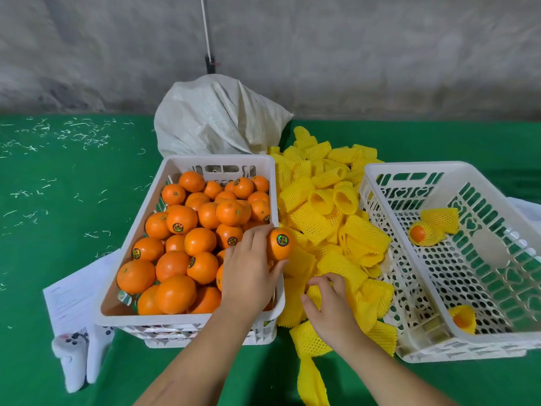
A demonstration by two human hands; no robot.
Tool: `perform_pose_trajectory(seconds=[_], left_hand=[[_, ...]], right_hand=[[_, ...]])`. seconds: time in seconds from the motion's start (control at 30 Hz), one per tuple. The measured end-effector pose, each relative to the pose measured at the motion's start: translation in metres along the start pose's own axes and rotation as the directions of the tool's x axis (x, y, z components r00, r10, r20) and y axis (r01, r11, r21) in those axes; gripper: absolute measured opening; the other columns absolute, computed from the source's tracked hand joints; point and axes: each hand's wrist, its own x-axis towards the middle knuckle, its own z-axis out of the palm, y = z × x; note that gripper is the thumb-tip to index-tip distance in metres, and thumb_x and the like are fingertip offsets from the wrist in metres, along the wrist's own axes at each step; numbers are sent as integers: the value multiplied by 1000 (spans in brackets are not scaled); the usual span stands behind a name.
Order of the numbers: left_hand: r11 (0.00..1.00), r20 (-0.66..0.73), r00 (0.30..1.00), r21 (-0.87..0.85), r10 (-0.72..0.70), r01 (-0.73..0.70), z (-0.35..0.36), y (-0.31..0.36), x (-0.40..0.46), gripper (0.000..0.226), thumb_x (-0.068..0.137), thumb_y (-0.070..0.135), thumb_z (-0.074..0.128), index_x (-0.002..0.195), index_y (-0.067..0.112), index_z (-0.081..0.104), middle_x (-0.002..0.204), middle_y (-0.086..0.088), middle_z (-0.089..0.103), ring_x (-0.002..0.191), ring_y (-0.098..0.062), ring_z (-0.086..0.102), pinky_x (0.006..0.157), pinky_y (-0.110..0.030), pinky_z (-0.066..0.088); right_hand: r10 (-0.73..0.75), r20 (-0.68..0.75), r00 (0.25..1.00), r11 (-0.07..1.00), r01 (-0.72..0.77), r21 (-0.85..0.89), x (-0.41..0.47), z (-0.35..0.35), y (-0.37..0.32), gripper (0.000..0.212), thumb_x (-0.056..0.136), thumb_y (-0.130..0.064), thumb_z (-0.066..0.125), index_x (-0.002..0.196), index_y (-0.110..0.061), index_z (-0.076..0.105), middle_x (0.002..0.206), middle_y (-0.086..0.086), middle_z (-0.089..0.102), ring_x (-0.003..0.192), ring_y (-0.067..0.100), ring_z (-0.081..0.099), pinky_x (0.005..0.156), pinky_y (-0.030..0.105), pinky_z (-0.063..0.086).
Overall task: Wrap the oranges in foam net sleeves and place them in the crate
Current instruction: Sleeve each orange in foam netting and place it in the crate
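Green table, two white crates.
Left hand gripped an orange; right hand pinched a yellow foam sleeve.

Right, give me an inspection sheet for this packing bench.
Surface: green cloth, white shreds scattered at left.
Job's things: left crate full of bare oranges; sleeve pile between crates; right crate holds two sleeved oranges and one loose sleeve.
Clutter: white sack, papers, white sock-like items.
Grips: left hand holds an orange; right hand pinches a sleeve.
Cables: nothing seen.
Surroundings: grey wall, white rod.
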Motion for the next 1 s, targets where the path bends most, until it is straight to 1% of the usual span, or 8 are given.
perform_pose_trajectory(seconds=[0.1, 0.2, 0.3, 0.43, 0.5, 0.67, 0.8, 1.0], left_hand=[[1000, -6, 1000, -9, 5, -5, 3, 6, -5, 70, 86, 42, 83, 146, 29, 49, 144, 6, 54, 128, -20, 54, 92, -39, 41], [1000, -2, 1000, 4, 17, -17, 3, 10, -6, 71, 86, 42, 83, 147, 28, 50, 146, 6, 54, 128, -21, 55, 92, -34, 34], [999, 9, 999, -18, 34, -34, 3, 16, -7, 70, 88, 45, 80, 149, 28, 48, 148, 6, 52, 132, -19, 52, 98, -37, 35], [980, 19, 999, -197, 26, -22, 1, 25, -9, 73, 90, 50, 78, 151, 29, 45, 147, 9, 52, 134, -13, 49, 101, -37, 39], [914, 65, 998, -404, -21, 45, 2, 31, -11, 78, 87, 54, 80, 152, 32, 43, 147, 13, 53, 133, -8, 52, 104, -36, 47], [547, 232, 967, -798, -108, 252, 4, 43, -15, 63, 79, 68, 80, 135, 54, 53, 131, 21, 63, 117, -8, 67, 91, -29, 59], [214, 396, 911, -886, -114, 412, 5, 42, -16, 70, 71, 67, 87, 132, 39, 66, 129, 0, 70, 113, -24, 70, 87, -33, 57], [163, 497, 866, -860, 47, 484, 3, 41, -17, 89, 69, 64, 89, 141, 18, 62, 142, -8, 63, 116, -28, 66, 85, -38, 56]], right_hand=[[36, -173, 984, 920, -100, -378, 6, -13, 21, 34, 89, -37, 70, 122, -42, 61, 156, 8, 23, 137, 36, 27, 104, 48, 37], [177, 3, 984, 869, -155, -470, 22, -32, 26, 39, 97, -49, 55, 135, -44, 53, 171, 2, -1, 150, 34, 1, 114, 50, 22], [117, 23, 993, 871, -91, -482, 31, -45, 26, 56, 101, -49, 49, 154, -34, 38, 169, -7, 13, 150, 27, 12, 114, 47, 23], [-3, -3, 1000, 996, 3, 94, 32, -64, -6, 60, 100, -21, 58, 149, -50, 39, 140, -3, 52, 103, -1, 60, 83, 23, 52], [7, -47, 999, 904, 14, 427, 28, -75, -26, 50, 99, -18, 57, 129, -58, 55, 112, -6, 71, 83, 9, 68, 71, 27, 56], [41, 9, 999, 607, -32, 794, 24, -88, -56, 45, 81, -42, 58, 125, -38, 69, 120, 6, 71, 108, 31, 68, 90, 53, 56], [54, -60, 997, 717, 4, 697, 24, -91, -62, 37, 96, -31, 57, 125, -54, 63, 112, -3, 71, 101, 36, 67, 89, 60, 58], [44, -202, 978, 848, 70, 525, 32, -82, -67, 36, 95, -11, 71, 101, -41, 54, 97, 3, 66, 92, 23, 67, 75, 33, 52]])
